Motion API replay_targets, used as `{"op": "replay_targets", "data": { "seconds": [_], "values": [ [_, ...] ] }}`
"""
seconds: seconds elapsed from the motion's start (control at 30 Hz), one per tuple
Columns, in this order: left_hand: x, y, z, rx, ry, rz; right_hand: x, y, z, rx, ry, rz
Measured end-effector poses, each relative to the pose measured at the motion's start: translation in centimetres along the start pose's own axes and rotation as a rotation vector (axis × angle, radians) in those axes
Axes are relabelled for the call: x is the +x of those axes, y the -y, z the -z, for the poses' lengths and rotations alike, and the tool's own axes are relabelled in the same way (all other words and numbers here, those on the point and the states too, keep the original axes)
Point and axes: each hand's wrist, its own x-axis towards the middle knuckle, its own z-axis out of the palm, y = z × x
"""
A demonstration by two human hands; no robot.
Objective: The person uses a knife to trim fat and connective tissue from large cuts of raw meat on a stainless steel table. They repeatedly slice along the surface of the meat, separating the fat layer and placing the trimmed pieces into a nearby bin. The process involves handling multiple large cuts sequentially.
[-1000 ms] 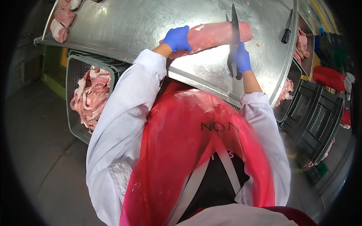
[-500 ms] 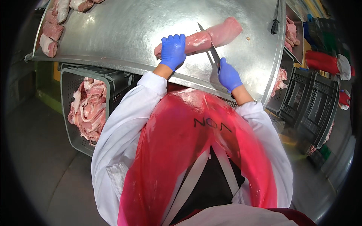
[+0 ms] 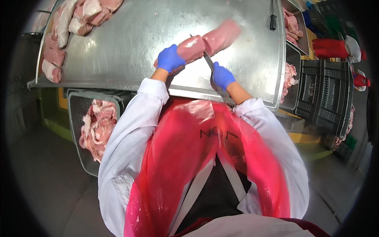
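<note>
A long piece of pale pink boneless meat (image 3: 191,48) lies at a slant on the steel table (image 3: 134,39). My left hand (image 3: 170,58), in a blue glove, is closed around its near left end. In my blue-gloved right hand (image 3: 223,76) is a knife (image 3: 209,61), its blade at the cut across the meat. Beyond the blade, the right-hand section of meat (image 3: 222,37) is slightly blurred and bends away from the left one. Whether the two sections are fully apart I cannot tell.
Several meat pieces (image 3: 53,56) line the table's left end. A second black-handled tool (image 3: 272,22) lies near the right edge. Crates of meat trimmings stand below left (image 3: 75,118) and at right (image 3: 292,94), near a metal tray (image 3: 302,43) of meat. Another person's red garment (image 3: 331,49) shows far right.
The whole view has shifted, showing more of the table's far left. The knife blade now sits lower at the cut, and the meat's two sections look more separated.
</note>
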Motion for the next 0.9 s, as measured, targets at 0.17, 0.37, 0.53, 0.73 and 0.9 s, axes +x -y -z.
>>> {"op": "replay_targets", "data": {
  "seconds": [0.17,0.37,0.53,0.73,0.9],
  "values": [
    [-0.4,7.0,-0.6,-0.928,0.134,0.227,-1.9,-0.4,-0.2,-0.016,-0.04,0.106],
    [-2.2,5.8,-1.5,-1.742,0.247,0.094,-9.5,-6.9,1.6,0.195,0.118,0.177],
    [4.8,-19.4,7.9,-1.35,0.132,-0.579,-15.0,-17.3,-0.4,0.575,-0.154,0.163],
    [15.7,-27.7,2.1,-0.54,-0.054,-0.59,-14.7,-25.6,1.7,0.667,-0.291,-0.001],
    [13.0,-18.4,-4.5,0.418,0.112,-0.059,-17.6,-30.7,0.3,0.986,-0.363,-0.244]
  ]
}}
